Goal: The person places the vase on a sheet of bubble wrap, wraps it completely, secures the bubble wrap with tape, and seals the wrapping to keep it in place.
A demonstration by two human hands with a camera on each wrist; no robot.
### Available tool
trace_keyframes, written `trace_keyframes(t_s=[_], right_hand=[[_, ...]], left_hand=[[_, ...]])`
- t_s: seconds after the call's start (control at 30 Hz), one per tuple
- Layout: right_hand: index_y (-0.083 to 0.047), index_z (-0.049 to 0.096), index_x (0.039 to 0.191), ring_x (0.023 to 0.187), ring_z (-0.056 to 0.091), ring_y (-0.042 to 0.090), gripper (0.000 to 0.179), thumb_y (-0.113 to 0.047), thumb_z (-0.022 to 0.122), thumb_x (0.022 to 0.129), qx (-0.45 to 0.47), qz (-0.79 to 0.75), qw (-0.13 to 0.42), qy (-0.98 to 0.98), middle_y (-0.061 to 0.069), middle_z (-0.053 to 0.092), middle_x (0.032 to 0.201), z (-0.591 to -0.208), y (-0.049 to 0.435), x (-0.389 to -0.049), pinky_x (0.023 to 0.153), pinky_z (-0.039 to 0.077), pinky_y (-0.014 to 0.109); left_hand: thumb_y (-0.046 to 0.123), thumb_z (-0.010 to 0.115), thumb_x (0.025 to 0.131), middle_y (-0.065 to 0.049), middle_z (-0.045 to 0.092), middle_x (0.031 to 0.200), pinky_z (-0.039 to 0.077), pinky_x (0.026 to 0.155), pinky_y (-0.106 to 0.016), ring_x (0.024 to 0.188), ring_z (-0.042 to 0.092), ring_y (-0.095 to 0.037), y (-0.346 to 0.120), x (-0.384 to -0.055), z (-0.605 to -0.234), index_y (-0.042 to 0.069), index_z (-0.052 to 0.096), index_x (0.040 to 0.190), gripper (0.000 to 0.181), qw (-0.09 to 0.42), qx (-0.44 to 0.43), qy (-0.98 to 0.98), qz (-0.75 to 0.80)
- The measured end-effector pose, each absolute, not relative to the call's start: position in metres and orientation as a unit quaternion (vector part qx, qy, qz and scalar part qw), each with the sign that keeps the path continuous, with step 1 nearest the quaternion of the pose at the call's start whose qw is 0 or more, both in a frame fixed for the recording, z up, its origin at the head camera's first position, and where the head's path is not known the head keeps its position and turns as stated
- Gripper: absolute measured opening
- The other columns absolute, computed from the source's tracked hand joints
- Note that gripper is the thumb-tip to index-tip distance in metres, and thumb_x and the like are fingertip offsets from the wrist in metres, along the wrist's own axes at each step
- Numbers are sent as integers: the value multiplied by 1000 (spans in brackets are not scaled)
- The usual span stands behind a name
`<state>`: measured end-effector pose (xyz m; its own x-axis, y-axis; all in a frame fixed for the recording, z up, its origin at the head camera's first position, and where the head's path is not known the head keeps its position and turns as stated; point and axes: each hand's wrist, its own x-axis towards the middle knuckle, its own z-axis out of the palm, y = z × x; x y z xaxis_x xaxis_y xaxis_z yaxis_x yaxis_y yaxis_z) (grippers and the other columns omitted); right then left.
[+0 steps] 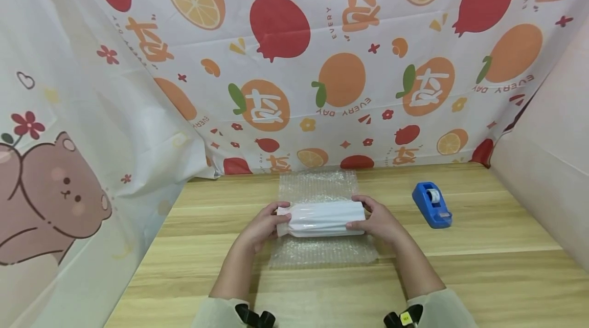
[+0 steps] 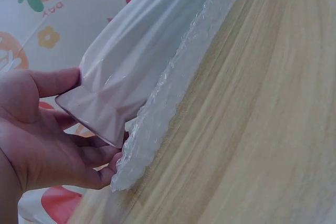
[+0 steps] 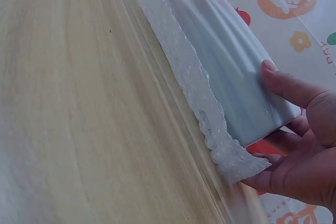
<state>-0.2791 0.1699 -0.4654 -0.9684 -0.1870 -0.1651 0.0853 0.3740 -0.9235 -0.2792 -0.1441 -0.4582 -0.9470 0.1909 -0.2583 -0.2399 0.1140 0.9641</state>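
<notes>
A glossy white fluted vase point(image 1: 324, 219) lies on its side across a sheet of bubble wrap point(image 1: 322, 254). Its pinched neck and flared rim point left; the flat base faces right. My left hand point(image 1: 259, 225) grips the rim end, with the thumb on the upper side and fingers behind and beneath, as the left wrist view shows on the vase point(image 2: 131, 51). At the base end, my right hand point(image 1: 382, 220) holds the vase between thumb and fingers. In the right wrist view, fingers of this hand point(image 3: 310, 145) touch the curled edge of the bubble wrap point(image 3: 184, 72).
A blue tape dispenser point(image 1: 432, 208) with a roll in it stands to the right on the wood-grain table point(image 1: 198, 251). Fruit-printed cloth point(image 1: 313, 87) hangs along the table's back edge. On the left hangs a cloth with a bear print point(image 1: 64, 195).
</notes>
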Motion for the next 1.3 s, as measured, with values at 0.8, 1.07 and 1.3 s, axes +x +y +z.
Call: trace_keyframes(t_s=[0.8, 1.07, 1.3], right_hand=[[-16, 44, 138, 115, 54, 31, 82, -20, 89, 71, -56, -557, 141, 816, 12, 48, 140, -461, 166, -274, 97, 46, 46], [-16, 42, 140, 118, 55, 31, 84, -18, 89, 71, -61, -570, 140, 808, 12, 47, 142, -466, 167, -274, 97, 46, 45], [-19, 41, 140, 118, 55, 30, 82, -21, 88, 73, -63, -577, 145, 802, 11, 47, 142, -469, 170, -273, 99, 46, 46]], left_hand=[[11, 63, 93, -19, 50, 134, 47, 83, -29, 102, 57, -18, -156, -277, -452, -2, 44, 142, 54, 177, 29, 753, 633], [8, 57, 94, -24, 47, 141, 47, 96, -40, 116, 55, -27, -154, -276, -444, -3, 42, 143, 53, 181, 42, 773, 606], [18, 71, 88, -20, 31, 158, 20, 116, -60, 147, 24, -40, -131, -259, -425, 7, 47, 144, 62, 24, 178, 896, 407]])
